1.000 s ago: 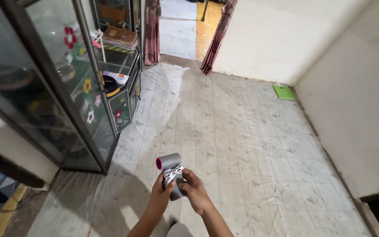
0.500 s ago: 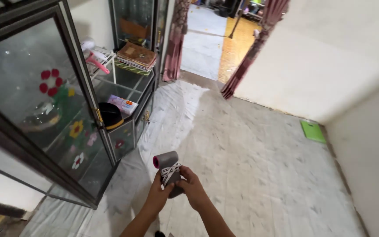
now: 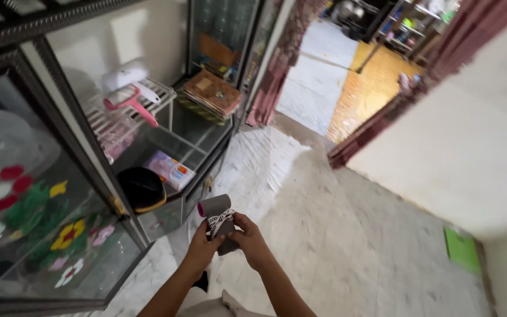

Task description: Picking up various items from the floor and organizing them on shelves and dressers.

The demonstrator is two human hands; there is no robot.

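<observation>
Now gripping a grey hair dryer (image 3: 216, 218) low in mid-frame, left hand (image 3: 199, 251) wrapped around its body, right hand (image 3: 249, 239) pinching the patterned ribbon (image 3: 220, 221) tied round it. Probably undoing or adjusting that ribbon; calls for careful fingertip work beside the glass cabinet (image 3: 66, 176).

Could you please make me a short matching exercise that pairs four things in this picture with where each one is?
Things:
1. grey hair dryer
2. black cap
3. stack of books
4. green mat

Places:
A. on the floor by the right-hand wall
B. on the cabinet's lower glass shelf
C. held by the left hand and right hand
D. on the cabinet's upper glass shelf, farther back

Pairs: 1-C, 2-B, 3-D, 4-A
</observation>
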